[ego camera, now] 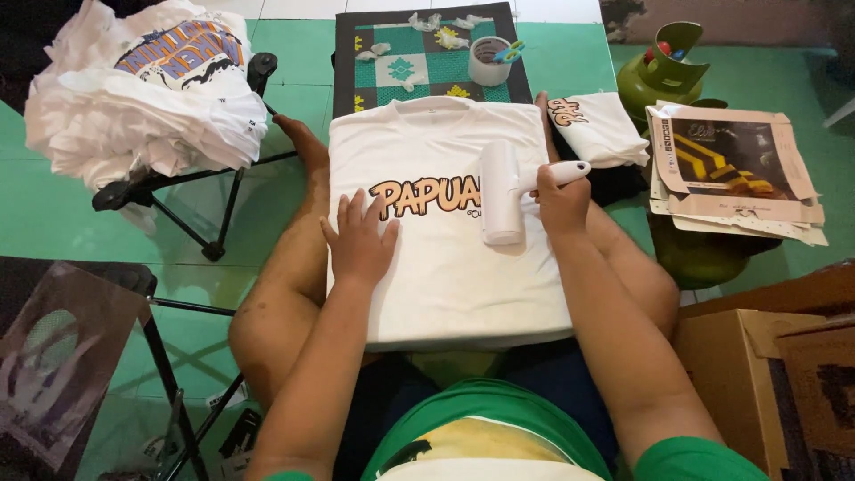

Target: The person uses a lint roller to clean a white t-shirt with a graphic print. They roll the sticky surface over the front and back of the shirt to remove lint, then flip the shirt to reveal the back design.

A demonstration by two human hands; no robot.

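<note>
Where the green floor (80, 205) fills most of the frame, a white cotton T-shirt with an orange printed front (445, 258) lies flat across the seated person's lap at the centre, pulled over a board; at the upper left a big heap of folded white T-shirts (134, 98) rests on a black folding stand (205, 205); at the lower right stand brown cardboard boxes (766, 374), and above them, at the right edge, flattened printed cardboard packaging (739, 169) lies on a round green gas cylinder (668, 71); at the top centre a dark patterned mat with green squares (419, 62) carries a white roll of tape (488, 61) and crumpled scraps of white paper (445, 27); just right of the shirt's collar sits a smaller folded white shirt (597, 125). The left hand (361, 236) lies flat on the shirt, fingers spread and holding nothing, just left of the print; the right hand (561, 200) is closed around the handle of a white lint roller (503, 191), whose drum rests on the right end of the print.
</note>
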